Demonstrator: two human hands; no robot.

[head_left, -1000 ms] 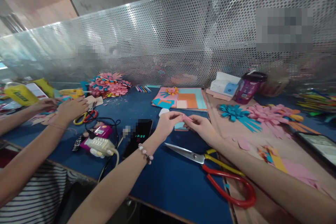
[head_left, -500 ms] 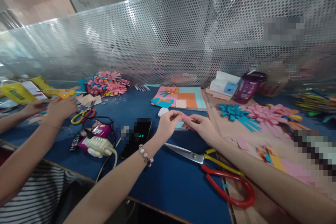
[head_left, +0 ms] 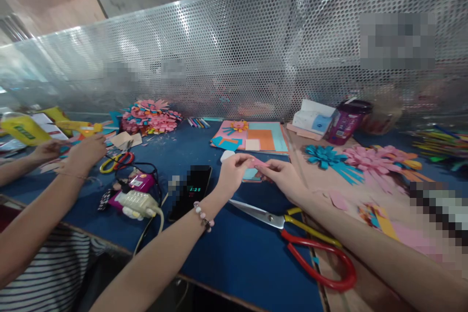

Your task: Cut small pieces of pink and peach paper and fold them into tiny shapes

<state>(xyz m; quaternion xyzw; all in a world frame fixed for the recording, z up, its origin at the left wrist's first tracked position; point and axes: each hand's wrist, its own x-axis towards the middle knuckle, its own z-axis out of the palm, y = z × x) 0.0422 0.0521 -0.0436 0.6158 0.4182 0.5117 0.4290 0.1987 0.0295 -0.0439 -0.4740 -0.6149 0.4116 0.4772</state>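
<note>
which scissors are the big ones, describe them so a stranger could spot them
On the blue table, find the left hand and right hand pinching pink paper. Just below lie the large scissors, silver blades pointing left, yellow handle partly hidden by the right forearm. Unlike the smaller pair left of the black phone, these have a big red loop reaching onto the brown surface.

Black phone [head_left: 195, 191], left of centre: cyan clock digits ending ":25". Purple cup [head_left: 344, 122], right: label lettering illegible.
</note>
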